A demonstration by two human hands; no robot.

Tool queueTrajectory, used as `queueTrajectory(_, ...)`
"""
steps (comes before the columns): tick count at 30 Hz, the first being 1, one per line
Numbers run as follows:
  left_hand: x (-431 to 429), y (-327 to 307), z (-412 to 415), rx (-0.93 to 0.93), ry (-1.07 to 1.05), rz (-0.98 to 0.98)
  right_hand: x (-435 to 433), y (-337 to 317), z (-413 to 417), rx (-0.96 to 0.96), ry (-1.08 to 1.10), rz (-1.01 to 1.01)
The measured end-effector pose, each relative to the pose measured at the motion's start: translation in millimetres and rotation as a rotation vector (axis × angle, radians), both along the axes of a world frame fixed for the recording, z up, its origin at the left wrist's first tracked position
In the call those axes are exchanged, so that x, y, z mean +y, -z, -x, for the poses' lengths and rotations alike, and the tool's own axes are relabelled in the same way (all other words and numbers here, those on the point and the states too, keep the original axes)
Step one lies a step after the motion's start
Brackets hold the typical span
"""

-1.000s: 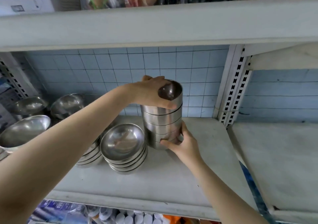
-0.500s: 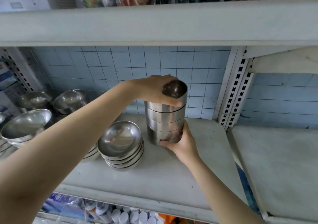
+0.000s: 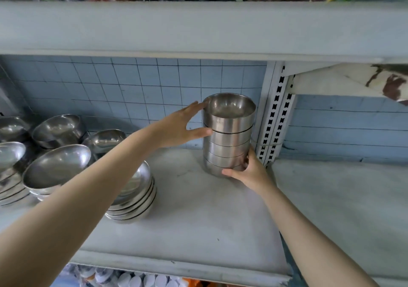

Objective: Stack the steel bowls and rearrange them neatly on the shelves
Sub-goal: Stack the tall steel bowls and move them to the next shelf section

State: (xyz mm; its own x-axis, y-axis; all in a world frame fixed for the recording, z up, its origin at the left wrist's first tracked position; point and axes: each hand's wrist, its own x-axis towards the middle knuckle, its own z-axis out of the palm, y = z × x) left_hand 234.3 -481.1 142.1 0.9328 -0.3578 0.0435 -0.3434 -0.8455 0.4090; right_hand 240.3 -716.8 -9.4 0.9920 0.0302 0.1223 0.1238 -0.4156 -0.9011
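**A stack of steel bowls (image 3: 228,141) steadied on a grey shelf (image 3: 198,231)**

The stack of steel bowls stands upright at centre right of the frame, just beside a perforated upright (image 3: 273,119). The right hand (image 3: 249,173) curls round its base. The left hand (image 3: 181,125) is spread wide, with the thumb touching the stack's upper side and a fingertip on the rim. Wider bowls (image 3: 132,198) sit stacked at lower left.
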Motion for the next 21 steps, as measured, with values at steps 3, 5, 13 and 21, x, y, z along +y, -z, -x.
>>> queueTrajectory(3, 2.7, 1.6, 3.4, 0.008, 0.005, 0.005, 1.8, 3.7, 7.6, 0.084, 0.000, 0.008)
queueTrajectory(5, 8.9, 3.1, 7.7, 0.007, 0.008, -0.009, 8.0, 14.2, 19.8, 0.130, 0.066, -0.113)
queueTrajectory(13, 68.7, -3.5, 31.5, -0.006, -0.062, -0.151, 56.6, -4.0, 79.5, 0.111, 0.153, -0.394)
queueTrajectory(21, 199.1, -50.7, 28.4, 0.023, -0.275, -0.239, 173.3, -75.3, 15.3, 0.058, -0.256, -0.113)
